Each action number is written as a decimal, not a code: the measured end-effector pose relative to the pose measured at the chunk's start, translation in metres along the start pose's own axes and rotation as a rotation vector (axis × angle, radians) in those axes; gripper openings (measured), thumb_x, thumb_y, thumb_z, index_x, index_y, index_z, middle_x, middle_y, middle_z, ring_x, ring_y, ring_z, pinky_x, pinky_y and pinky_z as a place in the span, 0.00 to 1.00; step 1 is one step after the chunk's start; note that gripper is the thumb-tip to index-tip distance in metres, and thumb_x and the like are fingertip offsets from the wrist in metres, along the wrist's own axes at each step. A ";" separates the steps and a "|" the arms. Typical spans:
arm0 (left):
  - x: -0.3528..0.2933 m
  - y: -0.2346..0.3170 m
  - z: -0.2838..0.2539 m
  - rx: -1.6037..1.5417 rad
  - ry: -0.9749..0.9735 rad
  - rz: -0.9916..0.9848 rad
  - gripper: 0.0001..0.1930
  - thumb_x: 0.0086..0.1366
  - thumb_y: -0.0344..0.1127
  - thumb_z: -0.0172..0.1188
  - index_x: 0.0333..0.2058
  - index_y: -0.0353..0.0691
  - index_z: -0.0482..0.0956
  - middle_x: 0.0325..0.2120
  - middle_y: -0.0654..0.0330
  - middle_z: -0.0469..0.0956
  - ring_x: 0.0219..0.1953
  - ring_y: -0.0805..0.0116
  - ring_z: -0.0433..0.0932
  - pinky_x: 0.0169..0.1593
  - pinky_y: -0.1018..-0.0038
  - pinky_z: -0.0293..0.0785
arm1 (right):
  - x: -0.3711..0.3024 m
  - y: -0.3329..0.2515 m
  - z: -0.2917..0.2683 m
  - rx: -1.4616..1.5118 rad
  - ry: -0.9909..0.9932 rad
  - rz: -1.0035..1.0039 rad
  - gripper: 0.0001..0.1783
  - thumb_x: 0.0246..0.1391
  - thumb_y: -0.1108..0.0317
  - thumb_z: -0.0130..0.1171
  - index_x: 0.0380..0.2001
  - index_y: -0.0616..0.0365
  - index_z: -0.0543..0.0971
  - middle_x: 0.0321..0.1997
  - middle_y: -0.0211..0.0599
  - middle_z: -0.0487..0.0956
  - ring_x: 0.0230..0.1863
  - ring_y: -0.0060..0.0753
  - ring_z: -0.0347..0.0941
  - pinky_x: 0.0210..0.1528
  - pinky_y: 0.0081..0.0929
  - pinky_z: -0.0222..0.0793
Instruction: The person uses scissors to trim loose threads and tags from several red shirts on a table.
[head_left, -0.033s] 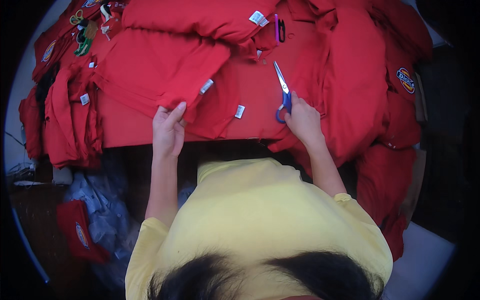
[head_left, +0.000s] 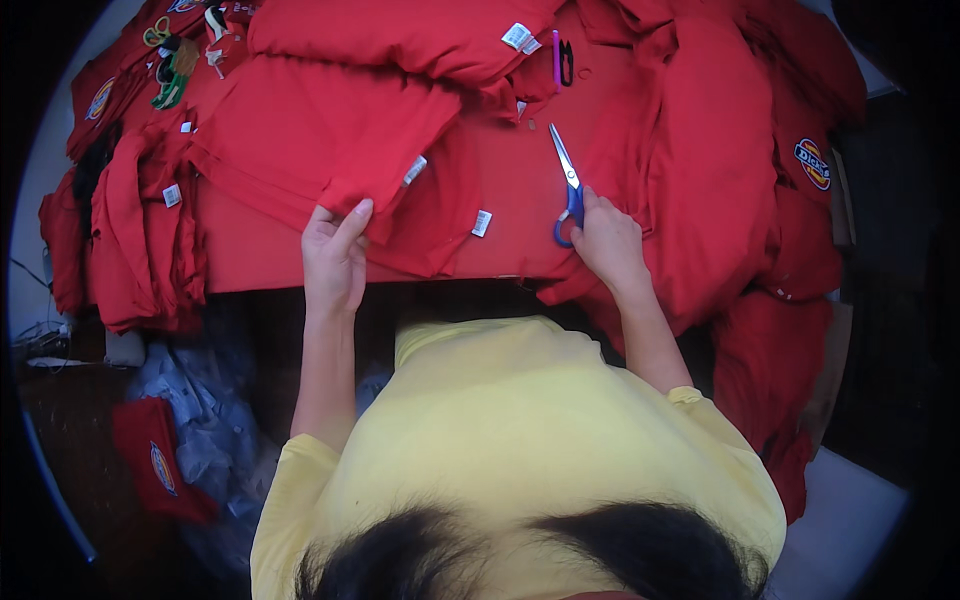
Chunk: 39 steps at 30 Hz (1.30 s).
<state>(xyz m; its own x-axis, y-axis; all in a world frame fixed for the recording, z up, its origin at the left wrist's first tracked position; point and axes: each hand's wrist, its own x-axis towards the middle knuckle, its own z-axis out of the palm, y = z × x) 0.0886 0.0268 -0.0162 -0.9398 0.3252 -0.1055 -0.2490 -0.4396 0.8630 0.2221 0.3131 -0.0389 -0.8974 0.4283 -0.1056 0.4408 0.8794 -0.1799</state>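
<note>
My left hand [head_left: 337,255] pinches the near edge of a folded red garment [head_left: 330,120] between thumb and fingers. Beside that grip, a small white tag [head_left: 414,170] sits on the garment's edge. Under it lies another red cloth layer [head_left: 435,235], with its own white tag [head_left: 481,223] at the right corner. Blue-handled scissors [head_left: 568,190] point away from me, and my right hand [head_left: 607,236] is closed around their handle, which its fingers partly cover. The blades lie nearly together on the red surface, to the right of the garment.
Piled red garments [head_left: 710,170] fill the right side and hang over the front edge. A red stack [head_left: 148,230] stands at left, with corded items [head_left: 172,70] behind it. A pink stick [head_left: 556,60] and a black tool [head_left: 567,62] lie far back. Clear plastic bags [head_left: 200,410] sit below left.
</note>
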 end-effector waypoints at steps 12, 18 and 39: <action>0.003 -0.001 -0.003 -0.166 0.063 -0.091 0.11 0.62 0.27 0.57 0.44 0.39 0.75 0.41 0.62 0.78 0.45 0.71 0.76 0.48 0.71 0.72 | -0.028 -0.025 -0.015 1.332 -0.342 -0.094 0.22 0.50 0.79 0.51 0.51 0.63 0.67 0.37 0.38 0.77 0.39 0.23 0.75 0.43 0.21 0.71; -0.009 0.004 0.002 -0.225 0.074 -0.121 0.11 0.63 0.27 0.54 0.45 0.37 0.75 0.41 0.61 0.78 0.44 0.70 0.76 0.49 0.70 0.72 | -0.041 -0.083 -0.002 0.933 -0.257 -0.527 0.26 0.50 0.75 0.56 0.54 0.64 0.64 0.48 0.48 0.73 0.42 0.37 0.77 0.46 0.30 0.72; -0.018 0.012 0.016 -0.070 0.080 -0.069 0.14 0.61 0.21 0.53 0.46 0.31 0.73 0.41 0.56 0.77 0.43 0.69 0.77 0.44 0.73 0.76 | -0.032 -0.090 0.015 1.008 -0.277 -0.528 0.29 0.53 0.70 0.56 0.58 0.61 0.64 0.48 0.50 0.74 0.46 0.40 0.75 0.49 0.30 0.68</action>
<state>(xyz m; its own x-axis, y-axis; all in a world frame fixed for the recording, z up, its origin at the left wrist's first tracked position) 0.1066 0.0287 0.0040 -0.9348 0.2899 -0.2052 -0.3270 -0.4771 0.8157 0.2115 0.2171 -0.0343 -0.9935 -0.1103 0.0270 -0.0611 0.3180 -0.9461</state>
